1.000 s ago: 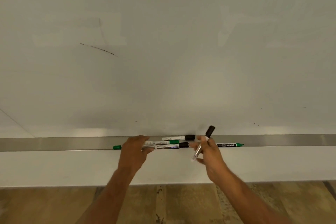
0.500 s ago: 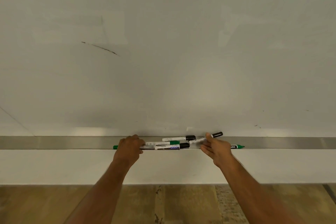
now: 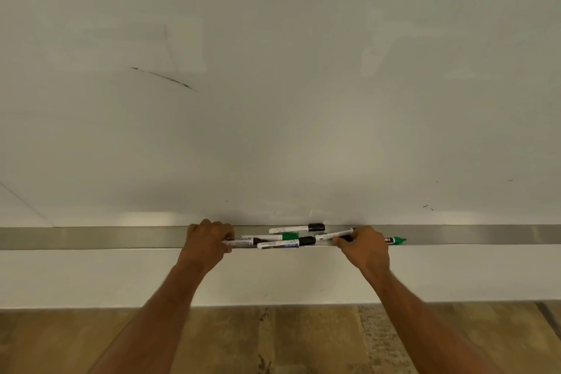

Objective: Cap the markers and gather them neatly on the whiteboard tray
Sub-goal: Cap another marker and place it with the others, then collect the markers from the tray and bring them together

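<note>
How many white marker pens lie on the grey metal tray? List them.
6 markers: three clustered centrally, one under left hand, one in right hand, one green-tipped beyond it; more may hide.

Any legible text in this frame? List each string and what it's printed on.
"car": black band of the green-capped marker, rest hidden by the right hand.
Blue logo on the front black-capped marker: upside down, too blurred to read.
Blue print on the marker under the left hand: unreadable.
Other marker labels: too small.

I have both bare forearms stretched forward and converging slightly. My left hand (image 3: 209, 238) is curled knuckles-up, fingers closed; my right hand (image 3: 365, 247) is bent inward, fingertips (image 3: 337, 240) pinched.
</note>
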A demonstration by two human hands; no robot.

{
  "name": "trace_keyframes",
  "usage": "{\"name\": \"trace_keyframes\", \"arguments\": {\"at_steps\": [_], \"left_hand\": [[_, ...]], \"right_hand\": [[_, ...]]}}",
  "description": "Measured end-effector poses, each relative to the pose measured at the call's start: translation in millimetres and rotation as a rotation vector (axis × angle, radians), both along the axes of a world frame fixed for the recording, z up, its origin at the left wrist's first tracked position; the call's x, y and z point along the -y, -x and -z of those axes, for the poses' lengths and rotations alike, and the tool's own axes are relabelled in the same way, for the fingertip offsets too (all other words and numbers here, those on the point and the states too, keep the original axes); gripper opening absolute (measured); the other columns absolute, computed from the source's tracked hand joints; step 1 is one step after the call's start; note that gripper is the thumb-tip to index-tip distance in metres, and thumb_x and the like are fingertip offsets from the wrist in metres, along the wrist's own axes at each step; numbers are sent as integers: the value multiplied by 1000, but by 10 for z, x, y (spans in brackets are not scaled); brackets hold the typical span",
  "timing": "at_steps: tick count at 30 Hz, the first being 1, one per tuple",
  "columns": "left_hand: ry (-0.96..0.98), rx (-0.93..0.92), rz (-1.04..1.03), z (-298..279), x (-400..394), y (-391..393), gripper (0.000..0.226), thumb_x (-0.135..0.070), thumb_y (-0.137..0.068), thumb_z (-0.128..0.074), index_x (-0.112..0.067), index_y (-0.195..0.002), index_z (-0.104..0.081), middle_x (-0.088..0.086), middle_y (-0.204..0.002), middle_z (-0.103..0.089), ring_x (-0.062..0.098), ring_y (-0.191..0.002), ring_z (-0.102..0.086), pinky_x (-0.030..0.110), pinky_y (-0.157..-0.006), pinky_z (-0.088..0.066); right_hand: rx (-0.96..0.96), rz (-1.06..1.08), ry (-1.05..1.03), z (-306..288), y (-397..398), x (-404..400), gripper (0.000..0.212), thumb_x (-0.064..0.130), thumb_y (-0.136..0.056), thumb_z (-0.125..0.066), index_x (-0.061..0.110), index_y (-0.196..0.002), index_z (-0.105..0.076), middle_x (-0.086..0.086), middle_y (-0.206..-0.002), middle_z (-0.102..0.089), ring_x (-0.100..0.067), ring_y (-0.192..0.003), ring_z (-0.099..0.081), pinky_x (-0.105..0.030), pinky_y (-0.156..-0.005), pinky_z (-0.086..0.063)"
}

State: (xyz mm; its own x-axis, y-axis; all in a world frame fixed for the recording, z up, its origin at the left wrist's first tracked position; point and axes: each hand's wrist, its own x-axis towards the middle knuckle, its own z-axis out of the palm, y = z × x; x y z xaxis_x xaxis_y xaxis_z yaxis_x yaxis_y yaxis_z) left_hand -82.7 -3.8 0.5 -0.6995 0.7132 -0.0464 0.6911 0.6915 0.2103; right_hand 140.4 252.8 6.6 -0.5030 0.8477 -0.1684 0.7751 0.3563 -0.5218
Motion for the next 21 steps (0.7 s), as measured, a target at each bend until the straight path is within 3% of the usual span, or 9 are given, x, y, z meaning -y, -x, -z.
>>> {"name": "trace_keyframes", "arguments": {"at_steps": [4,8,12,15,17,21], "left_hand": [[-46,-47,-23,-88,81,15,16,-18,-81,-68,-31,-91,-66,-8,-88,-69,18,-90,-55,34,-82,-33],[-103,-72,-46,-132,88,-26,15,-18,-80,-70,-29,-89,-67,-7,-84,-69,20,-86,-56,36,-82,-35],[-179,-55,-52,-119,65,-121,16,-19,-80,-71,-29,-91,-68,-8,-83,-70,20,-85,-57,37,-80,-36],[-253,-21,-44,-117,17,-255,15,-24,-81,-71,-33,-93,-69,-10,-83,-71,19,-83,-59,37,-79,-39],[-313,3,-25,-107,-24,-382,14,-28,-82,-70,-34,-95,-69,-11,-81,-72,17,-80,-59,37,-76,-40],[-395,9,18,-82,-87,-647,20,-29,-85,-69,-33,-104,-70,-9,-88,-73,20,-83,-60,37,-76,-38]], "right_hand": [[8,3,-18,2,61,-23,36,42,-74,-75,7,-67,-69,-9,-62,-68,-25,-61,-66,-31,-56,-53],[-14,5,-46,60,60,-18,32,39,-73,-74,9,-66,-67,-6,-60,-66,-24,-59,-63,-30,-55,-52],[-182,47,-50,62,35,55,24,36,-71,-78,15,-74,-68,0,-67,-69,-17,-62,-62,-30,-61,-52],[-533,177,308,-24,33,135,24,16,-67,-85,11,-81,-66,-9,-76,-74,-23,-63,-71,-37,-64,-61],[-778,236,590,-115,14,227,31,-1,-64,-86,3,-86,-64,-20,-82,-73,-26,-64,-72,-34,-61,-62],[-969,223,775,-256,-20,395,28,-10,-67,-80,1,-86,-62,-21,-82,-73,-30,-72,-74,-30,-60,-61]]}}
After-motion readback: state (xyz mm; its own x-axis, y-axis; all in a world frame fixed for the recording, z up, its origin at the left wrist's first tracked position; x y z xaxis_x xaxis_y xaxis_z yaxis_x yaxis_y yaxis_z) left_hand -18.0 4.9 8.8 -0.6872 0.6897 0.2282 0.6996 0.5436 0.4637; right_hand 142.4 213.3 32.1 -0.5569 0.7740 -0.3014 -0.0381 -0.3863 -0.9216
